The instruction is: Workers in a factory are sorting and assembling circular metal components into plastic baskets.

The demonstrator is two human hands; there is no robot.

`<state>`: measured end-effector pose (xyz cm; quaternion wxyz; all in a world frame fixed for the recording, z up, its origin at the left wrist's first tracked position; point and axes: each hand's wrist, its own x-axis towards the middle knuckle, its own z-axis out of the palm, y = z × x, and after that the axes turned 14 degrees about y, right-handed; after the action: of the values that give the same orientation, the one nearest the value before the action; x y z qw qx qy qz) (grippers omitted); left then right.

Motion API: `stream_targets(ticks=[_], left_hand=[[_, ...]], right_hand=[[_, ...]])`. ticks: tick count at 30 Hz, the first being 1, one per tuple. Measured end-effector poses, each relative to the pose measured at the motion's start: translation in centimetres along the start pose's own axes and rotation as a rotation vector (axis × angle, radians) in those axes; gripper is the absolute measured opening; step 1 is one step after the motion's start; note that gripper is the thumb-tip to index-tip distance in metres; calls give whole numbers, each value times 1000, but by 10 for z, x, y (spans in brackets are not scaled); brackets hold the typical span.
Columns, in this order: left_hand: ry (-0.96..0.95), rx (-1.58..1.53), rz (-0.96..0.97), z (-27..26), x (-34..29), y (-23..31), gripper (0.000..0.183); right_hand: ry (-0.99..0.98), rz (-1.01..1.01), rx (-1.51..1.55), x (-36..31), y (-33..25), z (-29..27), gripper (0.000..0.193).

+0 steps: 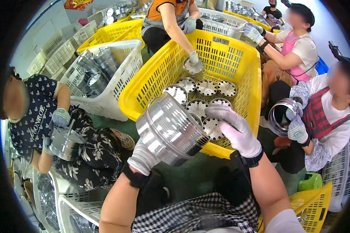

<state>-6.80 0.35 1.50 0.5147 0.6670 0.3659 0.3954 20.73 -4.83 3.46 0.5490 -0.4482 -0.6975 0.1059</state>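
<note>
A shiny, ribbed metal drum (pixel 170 128) is tilted in front of me. My left hand (pixel 143 158), in a striped knit glove, holds it from below on its left side. The left fingers are mostly hidden behind the drum. My right hand (pixel 239 132), in a whitish glove with a grey fingertip area, is just right of the drum's rim. Its fingers are stretched out and slightly blurred, with nothing in them. Behind both hands stands a yellow plastic basket (pixel 138 91). Several metal drums (pixel 206 88) with notched round ends stand upright inside it.
Across the basket a co-worker's gloved hand (pixel 193 58) grips a drum. Co-workers with metal parts sit left (pixel 66 143) and right (pixel 287 116). A white basket (pixel 134 52) of metal parts stands at left; another yellow basket (pixel 319 202) is at lower right.
</note>
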Motion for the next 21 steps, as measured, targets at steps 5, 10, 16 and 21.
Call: stream_targets(ticks=[5, 10, 16, 21], left_hand=[[-31, 138, 8, 2, -12, -3, 38], [-43, -94, 206, -20, 3, 33, 36], [215, 1289, 1048, -15, 18, 27, 33], [90, 1420, 741, -13, 16, 37, 45]], right_hand=[[6, 179, 338, -26, -16, 41, 50], [-54, -364, -381, 14, 31, 8, 21], [-8, -335, -190, 13, 9, 15, 24], [149, -247, -285, -2, 22, 3, 24]])
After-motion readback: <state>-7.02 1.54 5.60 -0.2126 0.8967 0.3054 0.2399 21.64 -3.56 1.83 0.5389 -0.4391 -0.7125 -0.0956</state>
